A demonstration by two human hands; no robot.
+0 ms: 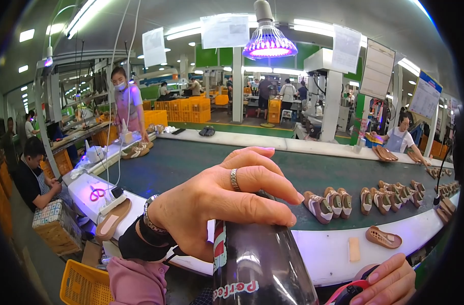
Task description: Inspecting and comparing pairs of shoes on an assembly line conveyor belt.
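Observation:
My left hand, with a ring and a bracelet on it, is closed round the top of a dark, see-through bottle. The bottle stands large in the lower middle and bears a coloured sticker. At the lower right my right hand has its fingers bent on a pink-and-black piece; its kind is cut off by the lower edge. Beyond that hand, a brown shoe sole and a small pale block lie on the white ledge.
A dark green conveyor belt carries rows of brown-and-white shoes. A tan sole and a power strip lie on the left ledge. A lit lamp hangs overhead. A yellow crate stands lower left. Several people work around the belt.

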